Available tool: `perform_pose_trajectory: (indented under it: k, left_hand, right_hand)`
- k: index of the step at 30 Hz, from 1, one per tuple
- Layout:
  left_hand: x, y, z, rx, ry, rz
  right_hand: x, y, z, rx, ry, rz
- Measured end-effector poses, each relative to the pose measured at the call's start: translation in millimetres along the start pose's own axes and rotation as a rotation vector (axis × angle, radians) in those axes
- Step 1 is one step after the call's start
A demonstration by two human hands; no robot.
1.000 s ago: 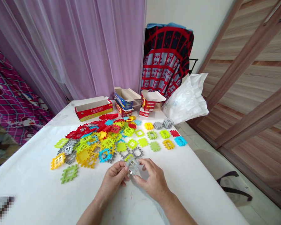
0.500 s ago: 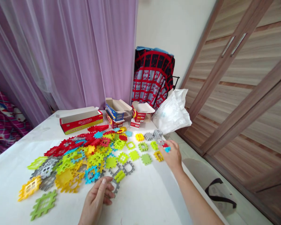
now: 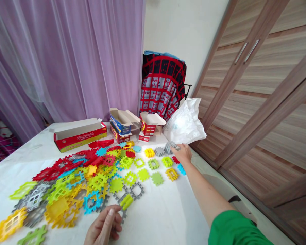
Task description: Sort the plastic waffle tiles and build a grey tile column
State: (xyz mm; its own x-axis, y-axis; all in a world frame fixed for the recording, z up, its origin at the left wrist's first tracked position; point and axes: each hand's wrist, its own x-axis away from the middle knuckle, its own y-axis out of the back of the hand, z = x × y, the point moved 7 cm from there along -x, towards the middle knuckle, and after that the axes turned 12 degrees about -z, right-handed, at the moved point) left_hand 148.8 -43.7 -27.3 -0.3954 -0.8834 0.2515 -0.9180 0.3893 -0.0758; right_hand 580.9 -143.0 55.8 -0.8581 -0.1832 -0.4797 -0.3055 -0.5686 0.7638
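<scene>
Hands working apart: right hand (image 3: 183, 153) outstretched, fingertips lightly on stacked grey waffle blocks (image 3: 170, 147), left hand (image 3: 103, 227) curled beside a lime-green block (image 3: 126, 201), grip unclear.

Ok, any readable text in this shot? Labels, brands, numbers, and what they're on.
Long red box: Chinese characters on its side, too small to read.
Blue box: printing too blurred to read.
Small red box: yellow lettering, too small to read.
White plastic bag: faint print, unreadable.
Nothing else legible.
</scene>
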Motion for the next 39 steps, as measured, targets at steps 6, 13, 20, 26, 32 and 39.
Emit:
perform_pose_trajectory:
  k: [6,13,20,26,32,39]
  left_hand:
    - [0.3,-0.5,-0.8,-0.001,0.001,0.005]
    - [3.0,-0.3,-3.2,-0.007,-0.021,0.003]
    - [2.5,0.0,-2.4,-0.02,-0.02,0.008]
    - [3.5,-1.2,-3.4,-0.038,-0.002,0.009]
    - [6.0,-1.1,-6.9,-0.045,0.004,-0.004]
    - [6.3,-2.4,-8.0,-0.033,0.008,-0.012]
  right_hand:
    - [-6.3,-8.8,-2.9,0.027,0.025,0.06]
    - [-8.4,-12.4,-2.7,0.041,0.044,0.083]
    - [-7.4,-15.7,-4.6,0.056,0.037,0.094]
    - [-8.3,-14.9,-4.2,0.056,0.05,0.084]
    - [-11.4,-14.3,-3.6,0.041,0.063,0.072]
    - [-9.9,-2.7,1.8,-0.014,0.065,0.009]
